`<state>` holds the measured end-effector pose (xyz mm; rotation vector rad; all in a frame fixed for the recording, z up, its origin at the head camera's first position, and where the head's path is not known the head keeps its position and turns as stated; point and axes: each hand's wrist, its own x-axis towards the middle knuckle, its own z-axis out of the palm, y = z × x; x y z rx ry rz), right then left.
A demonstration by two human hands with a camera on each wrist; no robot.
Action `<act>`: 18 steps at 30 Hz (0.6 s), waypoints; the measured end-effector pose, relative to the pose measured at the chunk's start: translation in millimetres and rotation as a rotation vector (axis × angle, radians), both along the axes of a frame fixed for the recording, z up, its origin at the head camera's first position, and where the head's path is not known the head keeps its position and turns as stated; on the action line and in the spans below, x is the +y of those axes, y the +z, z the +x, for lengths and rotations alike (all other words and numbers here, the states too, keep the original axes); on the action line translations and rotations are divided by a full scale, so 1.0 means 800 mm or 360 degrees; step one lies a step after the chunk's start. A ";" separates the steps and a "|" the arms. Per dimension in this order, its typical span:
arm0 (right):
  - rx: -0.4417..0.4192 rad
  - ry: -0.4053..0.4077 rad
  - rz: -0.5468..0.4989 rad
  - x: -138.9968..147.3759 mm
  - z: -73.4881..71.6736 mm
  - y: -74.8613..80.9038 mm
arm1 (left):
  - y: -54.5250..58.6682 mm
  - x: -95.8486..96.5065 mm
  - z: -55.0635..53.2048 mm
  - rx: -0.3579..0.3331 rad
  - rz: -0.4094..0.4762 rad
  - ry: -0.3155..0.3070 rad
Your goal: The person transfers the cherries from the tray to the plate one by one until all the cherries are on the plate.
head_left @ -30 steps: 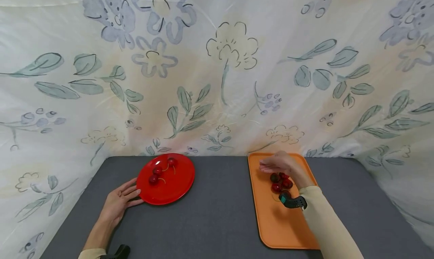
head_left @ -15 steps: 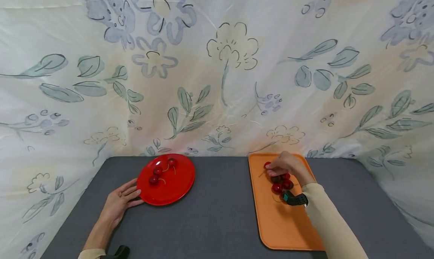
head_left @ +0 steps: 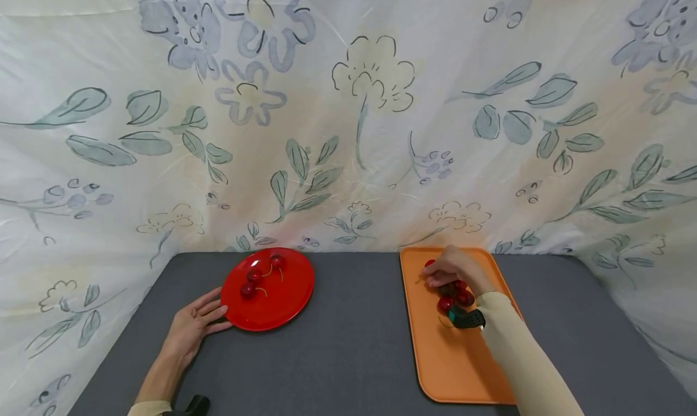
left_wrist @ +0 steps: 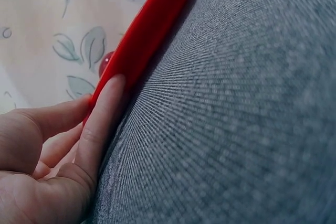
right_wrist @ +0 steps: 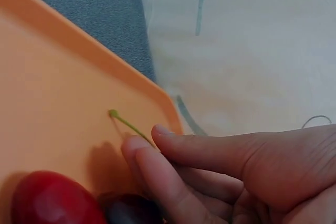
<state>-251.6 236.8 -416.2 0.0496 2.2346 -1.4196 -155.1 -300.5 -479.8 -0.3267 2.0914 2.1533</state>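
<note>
At the left, my left hand (head_left: 187, 330) holds the rim of a red plate (head_left: 283, 301). The left wrist view has the plate (left_wrist: 152, 30) edge-on, with the thumb against its outer underside and a finger at the upper edge. Three cherries with stems, one of them this cherry (head_left: 247, 290), lie on the plate. Over the far part of an orange tray (head_left: 446, 367), my right hand (head_left: 456, 269) pinches at the stem (right_wrist: 131, 125) of a cherry, thumb against index finger. That cherry (head_left: 429, 262) is mostly behind the fingers. Several dark red cherries (head_left: 464, 298) lie beneath the hand and wrist.
A grey cloth (head_left: 348, 343) covers the table between plate and tray. A floral curtain (head_left: 376, 132) hangs right behind the table's far edge. The tray has a low raised rim (right_wrist: 94, 40). A black band (head_left: 467, 318) is on the right wrist.
The right hand was above the tray with extended fingers; it has come down, and its fingertips have closed at a cherry's stem. The left hand and plate stay in place.
</note>
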 end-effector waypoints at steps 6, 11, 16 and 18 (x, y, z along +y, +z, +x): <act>-0.0035 -0.0065 -0.0004 -0.002 -0.003 -0.009 | -0.001 0.000 -0.001 0.0007 -0.0009 -0.0006; 0.0019 -0.0085 0.0022 -0.005 -0.005 -0.010 | -0.001 -0.001 -0.002 0.0009 -0.0019 -0.0008; 0.0064 -0.0196 0.0075 -0.014 -0.009 -0.001 | 0.000 0.000 -0.002 -0.0006 -0.0016 -0.0001; 0.0118 -0.0232 0.0084 -0.017 -0.010 0.003 | 0.000 -0.001 -0.002 -0.0017 -0.0008 -0.0001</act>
